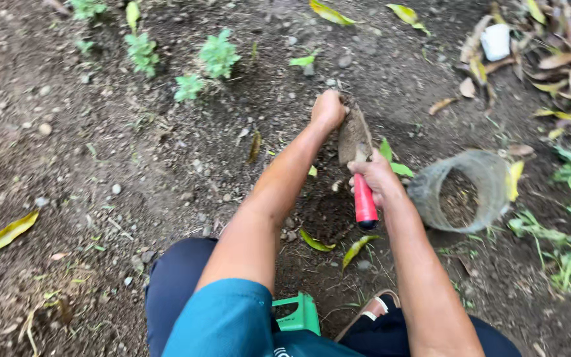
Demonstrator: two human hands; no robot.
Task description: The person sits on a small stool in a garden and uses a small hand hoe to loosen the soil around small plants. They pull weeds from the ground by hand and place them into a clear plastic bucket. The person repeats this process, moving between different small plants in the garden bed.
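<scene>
Our right hand grips red-handled trowel; left hand, closed, presses blade at 12 o'clock. Best keep blade level. Mesh pot at 3 o'clock.

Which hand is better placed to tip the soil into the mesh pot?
Right, probably. The right hand grips the trowel by its red handle, beside the mesh pot. The left hand only steadies the blade's soil.
</scene>
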